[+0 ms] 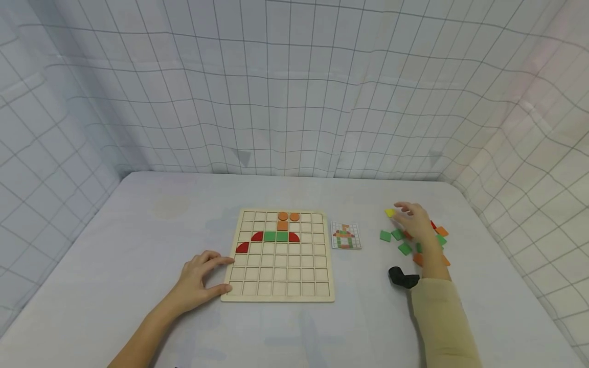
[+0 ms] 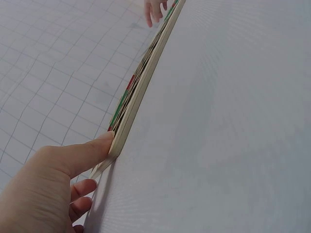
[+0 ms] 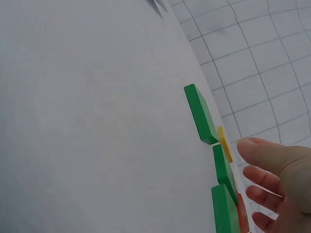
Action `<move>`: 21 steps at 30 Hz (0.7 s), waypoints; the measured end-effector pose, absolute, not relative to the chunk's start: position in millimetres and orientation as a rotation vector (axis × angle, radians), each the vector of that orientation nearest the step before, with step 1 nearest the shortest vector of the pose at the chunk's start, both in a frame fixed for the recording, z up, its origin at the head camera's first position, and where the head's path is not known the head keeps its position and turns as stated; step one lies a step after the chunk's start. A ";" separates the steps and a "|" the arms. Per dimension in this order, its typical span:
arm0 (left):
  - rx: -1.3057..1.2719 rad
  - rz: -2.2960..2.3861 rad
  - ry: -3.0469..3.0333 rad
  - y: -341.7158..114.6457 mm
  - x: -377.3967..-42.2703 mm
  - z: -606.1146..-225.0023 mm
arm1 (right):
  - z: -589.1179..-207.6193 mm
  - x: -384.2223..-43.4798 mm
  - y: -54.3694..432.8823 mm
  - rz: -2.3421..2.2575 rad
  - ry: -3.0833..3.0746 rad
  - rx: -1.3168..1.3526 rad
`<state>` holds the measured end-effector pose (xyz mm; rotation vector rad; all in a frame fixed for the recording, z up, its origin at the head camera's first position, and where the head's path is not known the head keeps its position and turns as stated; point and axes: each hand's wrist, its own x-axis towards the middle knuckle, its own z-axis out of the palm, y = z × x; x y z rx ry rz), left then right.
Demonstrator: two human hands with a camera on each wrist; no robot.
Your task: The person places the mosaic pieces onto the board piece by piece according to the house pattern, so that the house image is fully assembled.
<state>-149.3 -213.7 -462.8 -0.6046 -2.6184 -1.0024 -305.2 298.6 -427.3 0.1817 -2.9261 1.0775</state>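
Pale wood makes up the gridded board (image 1: 280, 276), which lies flat left of the middle of the white table (image 1: 115, 255). In its far row sit two orange discs (image 1: 282, 216), side by side, with an orange square (image 1: 282, 225) on the near side of the left one. Nearer still, two green squares (image 1: 270, 236) lie next to each other between two red quarter-rounds (image 1: 257, 236); a third red quarter-round lies one row nearer and farther left, at the board's left edge.

The left hand (image 1: 198, 276) rests at the board's left side, thumb and forefinger spread apart and touching the rim, the thumb at the near end; it is not clenched.

The right hand (image 1: 414, 222) is relaxed over the loose pieces on the table's right side, with thumb and fingers apart and nothing held. A yellow piece (image 1: 389, 212) lies just beside its fingertips, at the far left of the pile. Green tiles (image 1: 385, 236), orange tiles (image 1: 442, 231) and a bit of red (image 1: 433, 225) are scattered around and under this hand.

Between board and pile, near the board's right edge, lies a card (image 1: 346, 236) printed with a coloured pattern on a grid. A black object (image 1: 401, 278) sits beside the right wrist, by a beige sleeve (image 1: 444, 322). Grid-lined white cloth (image 1: 294, 92) hangs behind the table.
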 end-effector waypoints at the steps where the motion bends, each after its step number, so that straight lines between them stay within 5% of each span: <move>1: -0.605 -1.002 -2.618 -213.7 -149.5 -462.8 | -428.3 -305.6 300.8 1.077 -2.937 0.185; 21: -0.602 -0.994 -2.621 -213.6 -149.7 -463.0 | -437.5 -313.0 311.6 0.858 -3.066 0.282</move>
